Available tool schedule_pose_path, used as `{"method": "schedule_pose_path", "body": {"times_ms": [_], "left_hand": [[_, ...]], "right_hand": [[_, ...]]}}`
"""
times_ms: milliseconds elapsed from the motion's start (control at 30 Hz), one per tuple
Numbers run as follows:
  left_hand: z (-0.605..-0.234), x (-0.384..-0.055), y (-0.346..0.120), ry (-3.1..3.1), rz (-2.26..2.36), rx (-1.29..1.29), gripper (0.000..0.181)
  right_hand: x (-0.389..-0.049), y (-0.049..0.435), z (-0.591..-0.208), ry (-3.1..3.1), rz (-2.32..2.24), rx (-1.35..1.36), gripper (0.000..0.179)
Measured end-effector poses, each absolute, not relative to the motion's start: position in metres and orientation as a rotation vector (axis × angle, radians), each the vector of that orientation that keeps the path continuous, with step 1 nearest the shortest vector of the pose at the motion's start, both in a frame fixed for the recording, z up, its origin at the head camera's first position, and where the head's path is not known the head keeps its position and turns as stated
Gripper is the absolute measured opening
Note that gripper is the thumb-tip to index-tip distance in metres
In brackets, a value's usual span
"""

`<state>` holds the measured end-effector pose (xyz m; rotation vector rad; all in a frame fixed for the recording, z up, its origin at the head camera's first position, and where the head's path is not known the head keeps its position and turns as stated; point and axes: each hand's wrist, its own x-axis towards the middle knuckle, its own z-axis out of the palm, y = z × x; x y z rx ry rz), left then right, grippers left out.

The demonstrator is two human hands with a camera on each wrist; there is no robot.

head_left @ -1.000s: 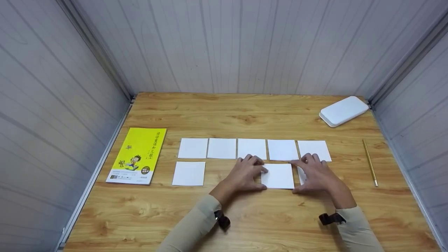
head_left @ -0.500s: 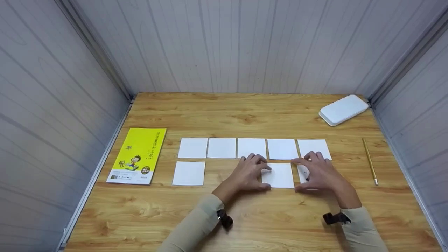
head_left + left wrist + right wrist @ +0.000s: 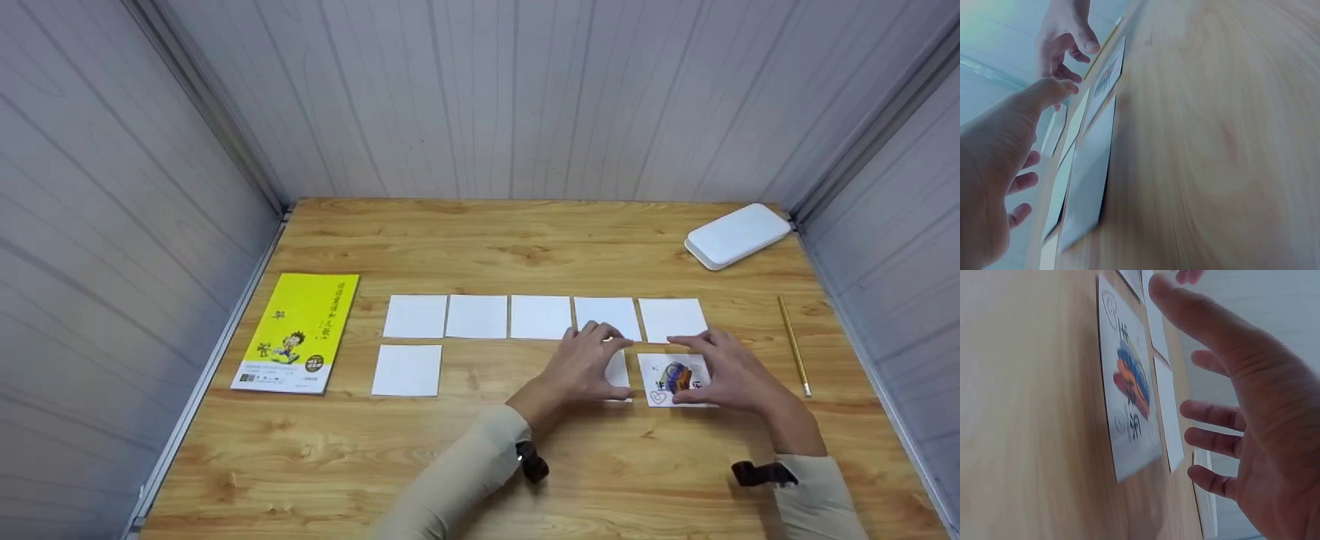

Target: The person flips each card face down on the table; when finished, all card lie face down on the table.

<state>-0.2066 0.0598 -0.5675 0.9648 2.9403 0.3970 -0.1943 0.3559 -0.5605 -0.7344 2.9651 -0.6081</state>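
My left hand (image 3: pixel 577 367) hovers over a blank white card (image 3: pixel 618 376), its fingers and thumb spread apart. In the left wrist view, a gap shows between this hand (image 3: pixel 1002 149) and the white card (image 3: pixel 1090 174). My right hand (image 3: pixel 739 375) is above a card with a coloured drawing and writing (image 3: pixel 660 365) and covers its right part. The right wrist view shows the drawn card (image 3: pixel 1129 382) flat on the table, with the loosely curved fingers of my right hand (image 3: pixel 1264 422) apart from it. Neither hand holds anything.
Several blank white cards (image 3: pixel 476 316) form a row behind the hands, and another white card (image 3: pixel 406 370) lies front left. A yellow book (image 3: pixel 300 322) is at the left. A white case (image 3: pixel 737 236) sits back right, with a pencil (image 3: pixel 793 345) nearer on the wooden table (image 3: pixel 480 247).
Both hands have moved to the right. The right hand now uncovers most of the drawn card, while the left hand covers more of the blank card beside it. The cards look unmoved.
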Motion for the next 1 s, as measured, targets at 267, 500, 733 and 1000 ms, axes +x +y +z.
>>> {"method": "schedule_pose_path", "body": {"times_ms": [267,500,733,1000], "left_hand": [[-0.569,-0.208,0.094,2.961,0.190,0.952,0.095],[-0.576,-0.207,0.106,2.959,0.050,0.962,0.097],[-0.583,-0.207,0.107,2.961,0.008,0.979,0.088],[-0.586,-0.209,0.105,2.964,0.051,0.984,0.087]], "right_hand": [[-0.193,0.378,-0.566,2.906,-0.656,-0.629,0.100],[-0.192,0.383,-0.573,2.873,-0.677,-0.567,0.098],[-0.193,0.382,-0.575,2.839,-0.664,-0.508,0.094],[-0.195,0.380,-0.575,2.795,-0.702,-0.469,0.091]]}}
